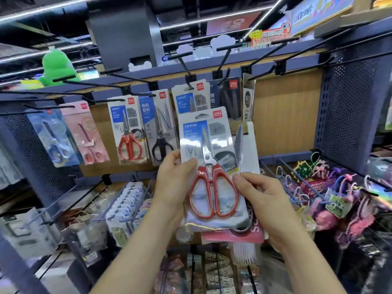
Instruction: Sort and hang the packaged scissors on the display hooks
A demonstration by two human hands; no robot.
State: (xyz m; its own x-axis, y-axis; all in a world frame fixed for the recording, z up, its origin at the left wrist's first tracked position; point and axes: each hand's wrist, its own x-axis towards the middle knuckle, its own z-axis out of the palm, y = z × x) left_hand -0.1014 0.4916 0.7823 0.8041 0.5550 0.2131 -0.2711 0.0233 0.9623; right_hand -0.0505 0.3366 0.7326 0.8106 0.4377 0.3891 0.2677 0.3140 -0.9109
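Hands first; what are they doing?

Both grip. The left hand (pixel 174 183) holds the red-handled scissors pack (pixel 209 162) by its left edge, thumb on the front, fingers behind; the right hand (pixel 265 200) lays its thumb on the pack's lower right edge and curls its fingers behind the bundle.

Bundle?

Yes; a pale pack (pixel 247 149) stands just behind the first, turned nearly edge-on, and a pinkish-red card (pixel 233 237) sticks out below both; what that one carries I cannot tell.

Where is the held pack against the display?

In front of the wooden back panel (pixel 286 115), upright, blade tips up, held below the top row of hooks.

What hangs up there?

From the left: a blue pack (pixel 53 139), a pink pack (pixel 84 134), a hanging red-handled pack (pixel 129 132), a black-handled pack (pixel 161 128); then a white-and-blue pack (pixel 191 96) directly above the held one, a dark pack (pixel 227 98), and a narrow pack (pixel 248 96) seen side-on.

And further right?

Bare hooks (pixel 297 52) jutting forward; lower down, pink and purple trinkets (pixel 343 200) crowd another row.
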